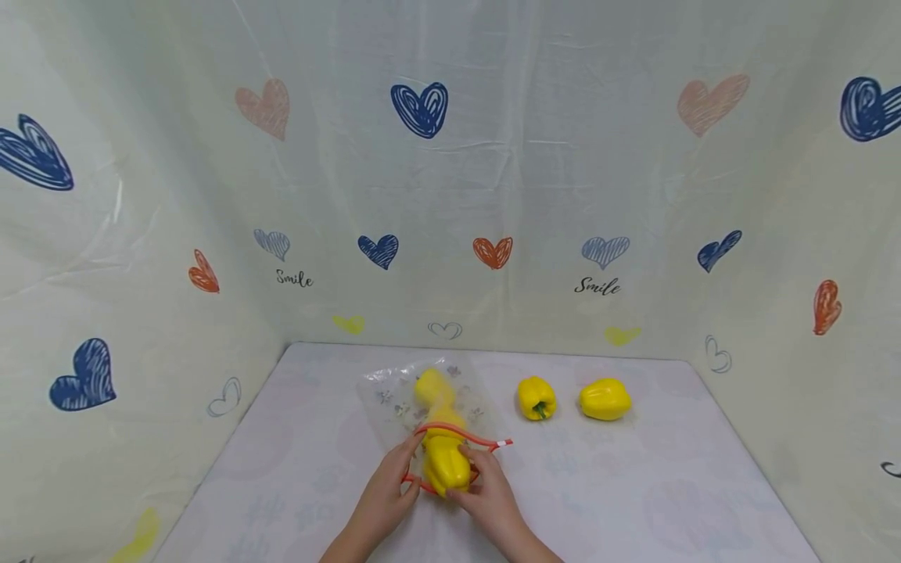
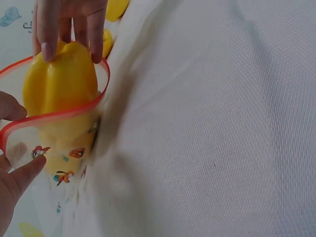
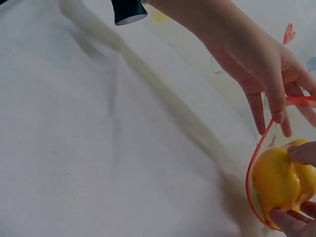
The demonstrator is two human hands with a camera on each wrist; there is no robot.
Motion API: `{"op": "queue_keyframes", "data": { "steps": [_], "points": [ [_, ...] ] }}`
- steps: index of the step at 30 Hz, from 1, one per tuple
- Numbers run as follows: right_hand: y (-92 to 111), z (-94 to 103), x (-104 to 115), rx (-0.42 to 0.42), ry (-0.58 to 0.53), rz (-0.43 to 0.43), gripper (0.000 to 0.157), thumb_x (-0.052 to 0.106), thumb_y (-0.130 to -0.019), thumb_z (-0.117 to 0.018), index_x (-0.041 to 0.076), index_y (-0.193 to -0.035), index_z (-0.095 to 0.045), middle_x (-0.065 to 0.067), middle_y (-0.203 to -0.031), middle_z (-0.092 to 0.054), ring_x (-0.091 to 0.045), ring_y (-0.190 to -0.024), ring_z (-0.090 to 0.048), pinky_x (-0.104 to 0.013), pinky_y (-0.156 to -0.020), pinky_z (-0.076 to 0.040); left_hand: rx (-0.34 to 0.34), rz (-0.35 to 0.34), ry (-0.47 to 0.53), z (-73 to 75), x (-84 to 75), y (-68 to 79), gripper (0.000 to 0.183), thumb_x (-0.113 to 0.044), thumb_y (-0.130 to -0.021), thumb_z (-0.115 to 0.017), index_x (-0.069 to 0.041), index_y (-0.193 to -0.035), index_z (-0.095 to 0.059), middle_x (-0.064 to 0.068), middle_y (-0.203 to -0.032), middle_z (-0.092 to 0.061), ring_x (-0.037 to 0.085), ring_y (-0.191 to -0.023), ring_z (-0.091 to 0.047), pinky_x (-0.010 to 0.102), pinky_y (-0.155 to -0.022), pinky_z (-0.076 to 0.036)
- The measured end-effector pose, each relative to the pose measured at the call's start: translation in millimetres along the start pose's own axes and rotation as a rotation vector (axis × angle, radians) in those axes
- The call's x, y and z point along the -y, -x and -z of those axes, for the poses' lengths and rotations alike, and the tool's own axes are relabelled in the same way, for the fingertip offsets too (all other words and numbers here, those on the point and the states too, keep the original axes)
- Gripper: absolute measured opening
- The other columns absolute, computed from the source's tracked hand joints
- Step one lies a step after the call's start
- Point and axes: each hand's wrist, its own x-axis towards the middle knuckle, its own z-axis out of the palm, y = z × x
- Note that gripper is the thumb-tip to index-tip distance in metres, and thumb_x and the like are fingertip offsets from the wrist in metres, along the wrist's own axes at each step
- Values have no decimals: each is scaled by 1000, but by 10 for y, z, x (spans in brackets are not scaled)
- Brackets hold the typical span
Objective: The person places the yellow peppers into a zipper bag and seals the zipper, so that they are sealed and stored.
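A clear printed plastic bag [image 1: 390,403] with a red rim [image 1: 457,429] lies on the table with its mouth toward me. Yellow bell peppers [image 1: 432,387] show through its film. My left hand [image 1: 389,483] holds the left side of the mouth, thumb and fingers on the red rim. With my right hand [image 1: 490,494] I grip another yellow bell pepper [image 1: 447,464] by its near end. That pepper sits within the red rim, partly in the bag, as the left wrist view also shows.
Two more yellow bell peppers, one [image 1: 536,399] with its green stem facing me and one [image 1: 605,399] on its side, lie right of the bag. A pale cloth covers the table [image 1: 598,493]. Behind it and at both sides hangs a heart-printed curtain [image 1: 549,195].
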Motion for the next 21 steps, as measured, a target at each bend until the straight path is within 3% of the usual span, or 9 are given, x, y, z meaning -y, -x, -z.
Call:
{"op": "queue_keyframes", "data": {
  "steps": [7,21],
  "points": [
    [-59,-45,14,-14,47,28,65,15,-77,-82,6,-135,-53,-13,-130,-49,-26,-106,-51,-39,-85,-53,4,15,15,4,0,2,67,2,-82,-70,-8,-144,-45,13,-138,-53,32,-124,-51,50,-100,-44],
    [-191,-142,31,-38,22,5,64,14,-80,-81,0,-135,-52,-15,-129,-49,-29,-112,-52,-45,-88,-54,6,21,1,25,-1,8,66,3,-82,-70,-7,-143,-46,13,-138,-52,32,-123,-51,51,-100,-44]
  ]
}}
